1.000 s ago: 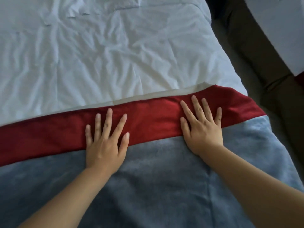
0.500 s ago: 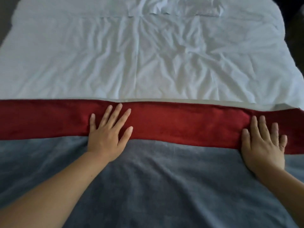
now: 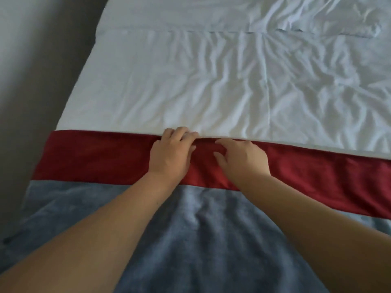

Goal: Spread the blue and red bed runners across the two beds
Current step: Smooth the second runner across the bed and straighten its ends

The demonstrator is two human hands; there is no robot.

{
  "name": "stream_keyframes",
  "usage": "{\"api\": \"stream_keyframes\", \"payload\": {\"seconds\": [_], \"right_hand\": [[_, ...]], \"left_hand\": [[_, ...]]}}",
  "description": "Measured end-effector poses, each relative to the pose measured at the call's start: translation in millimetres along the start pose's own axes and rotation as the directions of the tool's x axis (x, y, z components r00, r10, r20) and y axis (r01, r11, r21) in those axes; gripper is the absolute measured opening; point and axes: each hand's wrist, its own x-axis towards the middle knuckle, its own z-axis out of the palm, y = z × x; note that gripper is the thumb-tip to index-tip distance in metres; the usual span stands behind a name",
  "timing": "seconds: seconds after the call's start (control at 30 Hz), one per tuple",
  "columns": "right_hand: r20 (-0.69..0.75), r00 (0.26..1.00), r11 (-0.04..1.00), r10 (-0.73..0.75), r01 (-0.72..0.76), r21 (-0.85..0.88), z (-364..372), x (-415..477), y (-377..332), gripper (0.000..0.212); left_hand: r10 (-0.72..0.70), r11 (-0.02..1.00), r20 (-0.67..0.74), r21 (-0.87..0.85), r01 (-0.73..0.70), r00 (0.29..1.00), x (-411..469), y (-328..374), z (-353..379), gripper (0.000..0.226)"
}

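Note:
A bed runner lies across the foot of a bed with a wrinkled white sheet [image 3: 222, 85]. Its far band is red [image 3: 95, 157] and its near part is grey-blue [image 3: 201, 240]. My left hand [image 3: 171, 155] rests on the red band at its far edge, fingers curled over the edge where red meets white. My right hand [image 3: 243, 159] sits just to the right of it on the red band, fingers bent and pressing into the cloth. The two hands nearly touch. Whether either hand pinches the fabric is hard to tell.
The bed's left edge runs diagonally, with a dark grey floor or wall [image 3: 31, 81] beside it. A flat white pillow or folded sheet [image 3: 306, 22] lies at the head end, upper right.
The view has swung left, showing the bed's left edge. My right hand has moved left to join my left hand. Both hands went from flat and spread to curled at the red band's far edge.

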Motion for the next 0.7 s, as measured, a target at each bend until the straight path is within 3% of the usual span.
{"api": "stream_keyframes", "payload": {"seconds": [0.4,0.6,0.7], "right_hand": [[-0.106,0.994,0.996,0.031,-0.022,0.089,26,24,-11,0.02],[-0.156,0.986,0.995,0.053,-0.039,0.089,25,26,-18,0.021],[-0.159,0.985,0.995,0.062,-0.05,0.081,23,29,-19,0.015]], "left_hand": [[-0.003,0.996,-0.085,-0.086,-0.005,0.996,5,-31,-6,0.007],[-0.023,0.997,-0.15,-0.081,0.011,0.988,-2,-45,-12,0.004],[-0.052,0.994,-0.115,-0.098,0.041,0.992,-1,-60,-14,0.009]]}}
